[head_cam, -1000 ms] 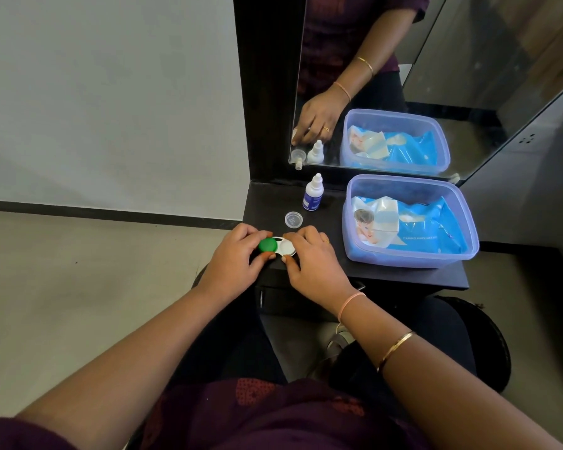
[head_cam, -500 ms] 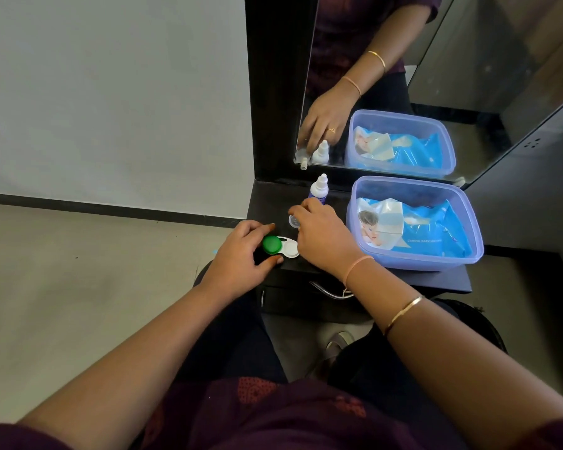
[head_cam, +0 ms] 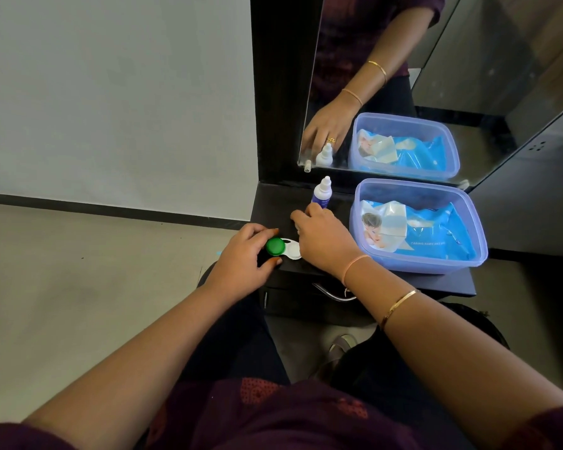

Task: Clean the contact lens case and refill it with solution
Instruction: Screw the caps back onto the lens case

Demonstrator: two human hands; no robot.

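Green-capped lens case [head_cam: 283, 248] sits pinched in left hand [head_cam: 241, 264]; right hand [head_cam: 325, 245] just beside, grip unclear.

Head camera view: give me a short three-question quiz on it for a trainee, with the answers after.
1. True or false: the solution bottle lies on its side.
2. Which of these is nearest the mirror? A. the contact lens case B. the solution bottle C. the left hand
3. Fill in: the plastic tub holds a pack of baby ___.
Key: 1 false, it stands upright. 2 B. 3 wipes.
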